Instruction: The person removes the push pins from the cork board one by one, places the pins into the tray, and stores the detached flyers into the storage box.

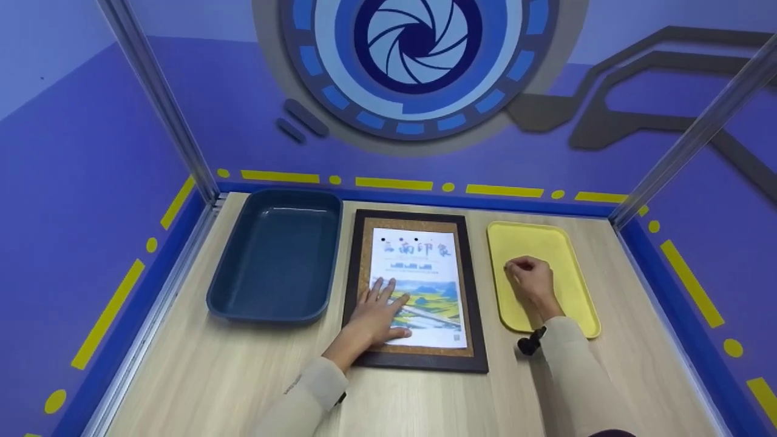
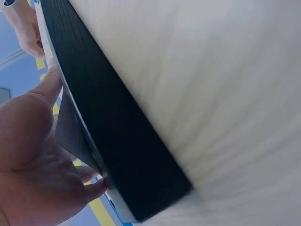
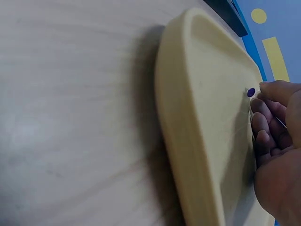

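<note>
A printed poster (image 1: pixel 425 255) with a landscape picture and Chinese characters lies on a cork board (image 1: pixel 368 243) in a dark frame (image 1: pixel 419 361). Three small dark dots run along the poster's upper edge; from here I cannot tell whether they are tacks. My left hand (image 1: pixel 377 315) rests with spread fingers on the poster's lower left. Over the yellow tray (image 1: pixel 567 267), my right hand (image 1: pixel 534 280) has curled fingers and pinches a small thumbtack (image 3: pixel 251 92) with a purple head at its fingertips. In the left wrist view, the frame's thick side hides part of the left hand (image 2: pixel 37 150).
A deep dark-blue tray (image 1: pixel 273 261) stands left of the frame on the wooden table (image 1: pixel 419 403). Blue printed walls (image 1: pixel 388 158) and metal posts (image 1: pixel 164 97) enclose the back and sides. The yellow tray has a low raised rim.
</note>
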A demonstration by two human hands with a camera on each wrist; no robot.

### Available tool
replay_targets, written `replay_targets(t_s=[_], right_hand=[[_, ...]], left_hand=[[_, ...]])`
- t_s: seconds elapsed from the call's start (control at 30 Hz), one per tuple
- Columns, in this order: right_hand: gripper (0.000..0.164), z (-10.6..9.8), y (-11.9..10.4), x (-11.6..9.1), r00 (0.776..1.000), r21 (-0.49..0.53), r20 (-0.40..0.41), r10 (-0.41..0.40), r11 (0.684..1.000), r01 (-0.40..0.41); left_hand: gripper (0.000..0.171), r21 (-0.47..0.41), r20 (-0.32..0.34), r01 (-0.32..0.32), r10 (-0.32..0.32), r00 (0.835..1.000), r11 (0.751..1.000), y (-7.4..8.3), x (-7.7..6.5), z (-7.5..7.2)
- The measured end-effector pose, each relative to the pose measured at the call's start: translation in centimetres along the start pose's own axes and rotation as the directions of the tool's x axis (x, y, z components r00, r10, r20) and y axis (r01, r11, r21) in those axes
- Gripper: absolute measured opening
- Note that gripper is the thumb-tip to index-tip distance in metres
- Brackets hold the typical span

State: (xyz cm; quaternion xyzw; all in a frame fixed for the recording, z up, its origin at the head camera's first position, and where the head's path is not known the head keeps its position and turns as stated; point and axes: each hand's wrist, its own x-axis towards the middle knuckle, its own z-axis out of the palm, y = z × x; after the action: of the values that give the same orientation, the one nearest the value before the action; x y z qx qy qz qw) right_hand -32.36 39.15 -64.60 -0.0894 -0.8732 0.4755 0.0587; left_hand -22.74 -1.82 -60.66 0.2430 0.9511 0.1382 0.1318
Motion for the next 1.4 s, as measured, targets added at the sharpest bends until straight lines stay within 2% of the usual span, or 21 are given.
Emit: replay_targets(t_s=[0.17, 0.37, 0.6, 0.87, 1.07, 1.2, 1.4], right_hand=[[0.023, 0.4, 0.1, 0.0, 1.0, 0.039, 0.004, -0.009, 0.999, 0.008], [0.024, 0.3, 0.4, -0.2, 1.0, 0.059, -0.016, 0.019, 0.998, -0.018], [0.027, 0.8, 0.4, 0.0, 0.999, 0.1, -0.029, -0.016, 0.995, 0.019], [0.027, 1.0, 0.3, 0.1, 0.999, 0.11, -0.044, 0.01, 0.994, -0.005], [0.029, 1.0, -0.6, 0.2, 0.996, 0.121, -0.078, 0.048, 0.992, -0.039], [0.026, 1.7, -1.5, 0.3, 0.991, 0.101, -0.125, 0.052, 0.994, -0.04], [0.018, 3.8, -4.1, -0.1, 0.979, 0.027, -0.199, -0.05, 0.998, 0.057]], left_hand=[[0.08, -0.016, 0.002, 0.007, -0.006, 1.0, 1.0, -0.2, 0.0, 0.0], [0.08, -0.016, 0.0, -0.002, 0.002, 1.0, 1.0, -0.1, 0.0, 0.1], [0.081, 0.038, -0.007, 0.007, -0.007, 1.0, 0.999, -0.4, -0.1, 0.2], [0.082, 0.123, -0.036, -0.008, 0.013, 0.999, 0.992, -0.7, -0.1, 0.7], [0.081, 0.148, -0.054, -0.019, 0.027, 0.998, 0.989, -0.6, 0.2, 0.7], [0.082, 0.144, -0.049, -0.015, 0.022, 0.999, 0.989, -0.7, 0.3, 0.5], [0.085, 0.164, -0.064, -0.032, 0.043, 0.997, 0.986, -0.9, 0.4, 0.5]])
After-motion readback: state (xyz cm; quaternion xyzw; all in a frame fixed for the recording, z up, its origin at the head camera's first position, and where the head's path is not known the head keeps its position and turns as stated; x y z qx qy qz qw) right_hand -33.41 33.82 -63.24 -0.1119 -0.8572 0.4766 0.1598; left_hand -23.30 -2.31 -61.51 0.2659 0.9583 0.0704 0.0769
